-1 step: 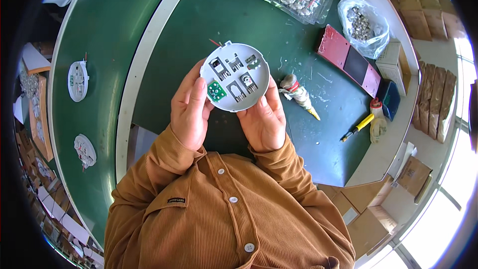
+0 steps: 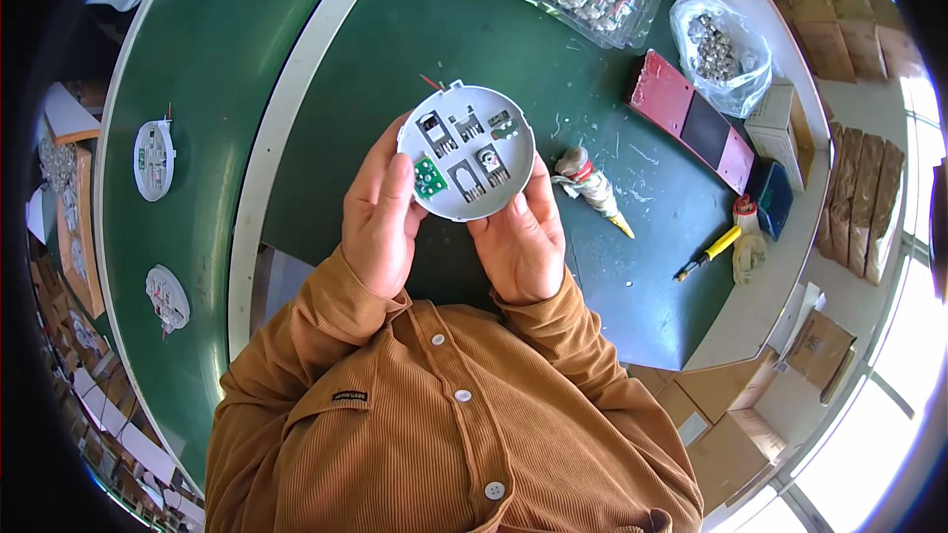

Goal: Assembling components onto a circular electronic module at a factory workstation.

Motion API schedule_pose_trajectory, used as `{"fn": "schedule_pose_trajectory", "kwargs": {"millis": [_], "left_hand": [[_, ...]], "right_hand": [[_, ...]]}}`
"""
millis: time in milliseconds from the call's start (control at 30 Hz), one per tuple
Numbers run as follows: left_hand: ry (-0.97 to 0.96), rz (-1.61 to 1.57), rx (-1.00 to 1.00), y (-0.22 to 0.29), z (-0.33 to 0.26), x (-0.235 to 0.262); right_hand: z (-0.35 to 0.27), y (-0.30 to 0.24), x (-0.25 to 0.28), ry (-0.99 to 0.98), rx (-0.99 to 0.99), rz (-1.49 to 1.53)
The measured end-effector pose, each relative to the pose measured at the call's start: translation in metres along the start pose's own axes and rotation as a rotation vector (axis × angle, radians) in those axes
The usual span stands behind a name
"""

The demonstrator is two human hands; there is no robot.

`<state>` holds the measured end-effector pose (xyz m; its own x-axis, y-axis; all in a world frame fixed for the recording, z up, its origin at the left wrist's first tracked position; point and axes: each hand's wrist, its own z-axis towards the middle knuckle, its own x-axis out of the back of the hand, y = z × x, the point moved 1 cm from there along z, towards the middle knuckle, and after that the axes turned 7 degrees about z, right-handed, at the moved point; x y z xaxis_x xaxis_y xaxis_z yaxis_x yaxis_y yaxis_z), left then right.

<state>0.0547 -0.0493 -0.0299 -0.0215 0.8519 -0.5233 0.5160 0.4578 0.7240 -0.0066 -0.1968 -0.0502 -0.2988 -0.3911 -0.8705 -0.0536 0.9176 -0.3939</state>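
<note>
Between both hands I hold a round white plastic housing (image 2: pixel 469 192) above the green table. Its open inner side faces up, showing several slots with metal contacts. A small green circuit board (image 2: pixel 429 179) sits at its left side, and a short red wire (image 2: pixel 431 83) sticks out past the far rim. My left hand (image 2: pixel 380 222) grips the left edge, thumb on the rim near the board. My right hand (image 2: pixel 525 242) closes on the lower right edge, thumb at the rim. The fingers under the housing are hidden.
Right of my hands lies a taped cone-shaped tube (image 2: pixel 595 190). Beyond are a red-and-black box (image 2: pixel 691 118), a bag of small metal parts (image 2: pixel 719 44) and a yellow-handled tool (image 2: pixel 711 253). A clear tray (image 2: pixel 617 35) of wired parts stands far. Similar housings (image 2: pixel 155 160) lie on the green belt (image 2: pixel 212 138) at left.
</note>
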Motion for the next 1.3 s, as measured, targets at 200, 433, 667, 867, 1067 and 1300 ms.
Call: {"fn": "schedule_pose_trajectory", "kwargs": {"millis": [200,433,667,867,1067,1300], "left_hand": [[-0.063,0.115,-0.091,-0.008,0.006,-0.004],[-0.130,0.169,-0.057,0.000,0.012,-0.002],[-0.149,0.194,-0.051,0.003,0.015,-0.001],[-0.140,0.194,-0.043,0.005,0.016,0.002],[-0.139,0.208,-0.057,-0.001,0.023,0.009],[-0.137,0.111,-0.116,-0.030,0.034,0.005]], "right_hand": [[-0.020,-0.028,-0.025,0.105,0.105,-0.610],[-0.114,-0.235,0.037,1.177,0.723,-1.816],[-0.128,-0.252,0.075,1.360,0.050,-1.921],[-0.117,-0.264,0.089,1.352,-0.047,-2.071],[-0.124,-0.278,0.090,1.318,-0.043,-1.717],[-0.154,-0.300,0.125,1.171,0.085,-1.343]]}}
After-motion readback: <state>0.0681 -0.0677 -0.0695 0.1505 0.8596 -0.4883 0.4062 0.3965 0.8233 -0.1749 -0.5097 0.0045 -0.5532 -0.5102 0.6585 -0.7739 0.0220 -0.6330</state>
